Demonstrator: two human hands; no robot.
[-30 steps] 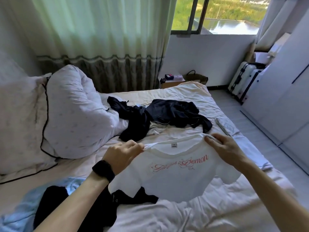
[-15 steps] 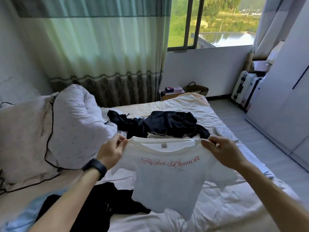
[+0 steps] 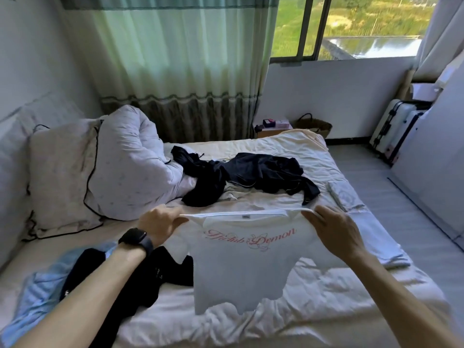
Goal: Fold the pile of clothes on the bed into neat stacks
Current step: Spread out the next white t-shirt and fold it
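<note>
White cotton T-shirt [image 3: 241, 267], a second ago sagging onto the bed [image 3: 339, 305], now hangs spread at lower centre, pinched at each shoulder by the left hand [image 3: 160, 224] and right hand [image 3: 334, 232], so folding looks ready to start while dark clothes [image 3: 251, 172] wait mid-frame.

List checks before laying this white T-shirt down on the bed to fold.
1. Left hand pinches one shoulder of the white T-shirt: ok.
2. Right hand grips the other shoulder: ok.
3. Shirt hangs untwisted, print toward camera: ok.
4. Landing spot on the bed clear: not ok, black garment lies beside the left sleeve.
5. Shirt's far side free of creases: cannot tell.
</note>
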